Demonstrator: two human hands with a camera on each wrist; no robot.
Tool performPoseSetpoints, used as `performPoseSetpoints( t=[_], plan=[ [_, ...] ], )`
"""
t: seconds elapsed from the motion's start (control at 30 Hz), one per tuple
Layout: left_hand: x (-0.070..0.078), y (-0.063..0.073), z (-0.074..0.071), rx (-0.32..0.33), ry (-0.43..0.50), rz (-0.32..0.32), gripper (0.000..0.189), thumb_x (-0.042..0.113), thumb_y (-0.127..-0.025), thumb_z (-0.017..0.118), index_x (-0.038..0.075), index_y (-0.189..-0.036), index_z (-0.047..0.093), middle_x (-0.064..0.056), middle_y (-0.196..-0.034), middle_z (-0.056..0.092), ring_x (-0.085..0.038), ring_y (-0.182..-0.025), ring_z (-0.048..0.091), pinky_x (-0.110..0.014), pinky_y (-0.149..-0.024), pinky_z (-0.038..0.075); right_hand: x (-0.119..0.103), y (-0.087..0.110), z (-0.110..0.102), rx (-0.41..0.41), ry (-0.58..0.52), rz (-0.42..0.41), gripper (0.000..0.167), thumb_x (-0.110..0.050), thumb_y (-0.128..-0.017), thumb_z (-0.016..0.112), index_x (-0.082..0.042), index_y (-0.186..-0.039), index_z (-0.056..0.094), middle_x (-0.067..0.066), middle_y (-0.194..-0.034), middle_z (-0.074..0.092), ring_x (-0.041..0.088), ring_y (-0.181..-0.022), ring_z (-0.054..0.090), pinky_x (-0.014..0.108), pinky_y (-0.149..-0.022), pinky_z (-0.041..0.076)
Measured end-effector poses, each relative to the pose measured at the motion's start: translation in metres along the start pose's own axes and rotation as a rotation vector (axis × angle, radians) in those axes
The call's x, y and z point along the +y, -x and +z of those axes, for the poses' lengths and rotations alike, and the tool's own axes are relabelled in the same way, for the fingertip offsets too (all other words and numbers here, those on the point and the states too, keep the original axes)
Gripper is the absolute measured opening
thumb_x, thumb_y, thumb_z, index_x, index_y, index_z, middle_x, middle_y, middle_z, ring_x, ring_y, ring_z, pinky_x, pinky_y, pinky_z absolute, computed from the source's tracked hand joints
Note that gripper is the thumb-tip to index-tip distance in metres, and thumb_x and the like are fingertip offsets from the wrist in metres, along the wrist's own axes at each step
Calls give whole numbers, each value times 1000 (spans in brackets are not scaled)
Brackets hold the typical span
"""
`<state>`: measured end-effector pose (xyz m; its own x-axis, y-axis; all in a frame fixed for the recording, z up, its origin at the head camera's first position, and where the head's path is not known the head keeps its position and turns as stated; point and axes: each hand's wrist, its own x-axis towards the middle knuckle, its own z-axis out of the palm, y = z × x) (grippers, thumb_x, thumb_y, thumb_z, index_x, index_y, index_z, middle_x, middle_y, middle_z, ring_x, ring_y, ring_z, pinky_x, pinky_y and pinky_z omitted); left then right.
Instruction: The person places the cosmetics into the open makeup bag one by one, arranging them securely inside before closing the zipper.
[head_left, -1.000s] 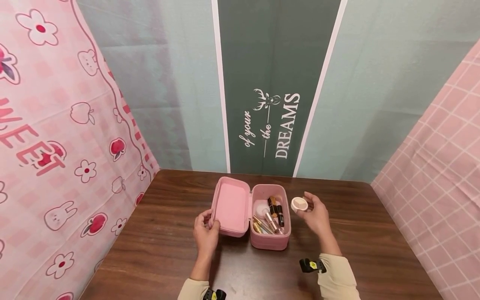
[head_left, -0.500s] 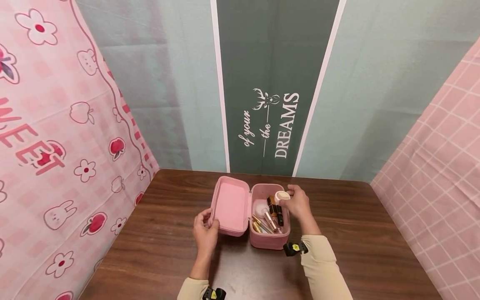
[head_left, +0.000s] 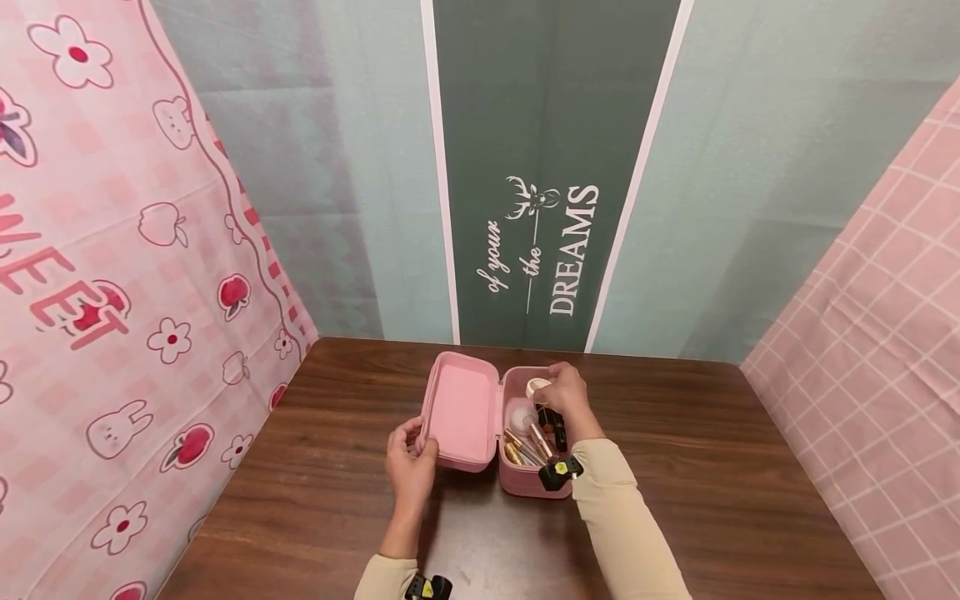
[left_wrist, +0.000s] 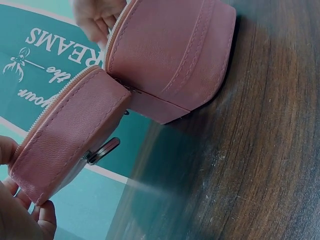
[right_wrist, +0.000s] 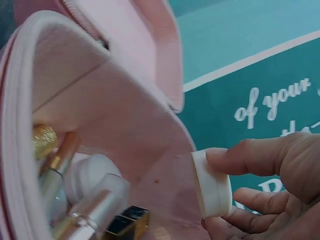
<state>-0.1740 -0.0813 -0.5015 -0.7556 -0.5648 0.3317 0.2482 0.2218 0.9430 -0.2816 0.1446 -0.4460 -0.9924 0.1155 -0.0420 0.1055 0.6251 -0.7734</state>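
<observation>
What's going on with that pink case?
A person has a pink makeup case open on the wooden table. Their left hand holds the lid. Their right hand holds a round white compact at the case's open top, not yet let go. Shiny cosmetic tubes already lie inside.

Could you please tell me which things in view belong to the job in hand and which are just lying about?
Seemingly in the job:
right hand, pinching the compact
left hand, holding the lid
open case

Apparently just there:
cosmetics inside the case
table
backdrop
</observation>
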Motion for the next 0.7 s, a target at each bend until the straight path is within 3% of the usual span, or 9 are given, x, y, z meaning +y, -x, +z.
performPoseSetpoints(
  t=[0.2,0.37,0.53,0.7],
  plan=[
    [1,0,0,-2,20,-4,32,-15,-67,60,-7,-98,64,-15,-89,56,-24,-80,52,-14,-62,42,-1,-5,16,2,18,10,57,-3,-59,79,10,-109,55,22,-97,60,34,-86,53,42,-75,47],
    [1,0,0,1,14,-6,32,-15,-67,61,-6,-98,65,-15,-89,56,-24,-80,52,-15,-62,43,0,-8,24,-18,49,2,39,-4,-57,80,7,-89,62,14,-78,60,25,-65,52,34,-56,47],
    [-1,-1,0,0,13,-11,33,-16,-67,61,-5,-99,65,-14,-90,57,-24,-81,53,-17,-63,44,3,-11,32,-26,62,-8,19,0,-55,77,-1,-64,60,2,-54,44,17,-49,39,27,-42,37],
    [-3,-2,0,-2,32,-11,34,-17,-67,61,-5,-99,65,-15,-91,57,-25,-81,53,-18,-62,44,7,-15,37,-30,52,13,23,2,-56,75,-7,-53,54,-2,-49,33,17,-47,33,27,-40,33]
  ],
)
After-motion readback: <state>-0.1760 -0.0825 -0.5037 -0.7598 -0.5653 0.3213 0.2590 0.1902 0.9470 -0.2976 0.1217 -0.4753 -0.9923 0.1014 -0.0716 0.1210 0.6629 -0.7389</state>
